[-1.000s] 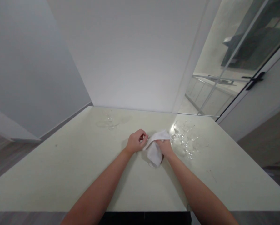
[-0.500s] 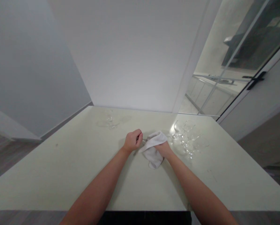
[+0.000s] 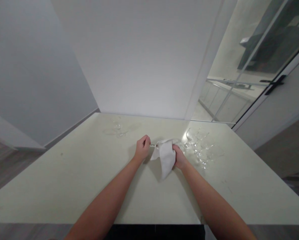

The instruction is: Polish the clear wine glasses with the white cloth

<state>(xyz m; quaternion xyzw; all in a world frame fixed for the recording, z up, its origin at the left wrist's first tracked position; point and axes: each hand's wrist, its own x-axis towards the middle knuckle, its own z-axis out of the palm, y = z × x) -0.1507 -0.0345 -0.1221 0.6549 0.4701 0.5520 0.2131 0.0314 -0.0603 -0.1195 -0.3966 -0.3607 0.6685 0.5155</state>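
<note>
My left hand [image 3: 141, 149] is closed around the stem of a clear wine glass [image 3: 154, 145], held sideways above the pale table [image 3: 64, 180]. My right hand [image 3: 179, 157] grips a white cloth [image 3: 166, 156] wrapped over the glass's bowl, which the cloth hides. The cloth's loose end hangs down toward the tabletop.
Several clear stemmed glasses [image 3: 201, 146] stand in a cluster to the right of my hands. One more glass [image 3: 118, 128] stands at the far left of the table. A white wall rises behind, and a glass door [image 3: 252, 66] is at the right.
Both hands rose slightly and the glass turned in the cloth. The cloth shifted from under my right hand to draping over the bowl, its end now hanging down.
</note>
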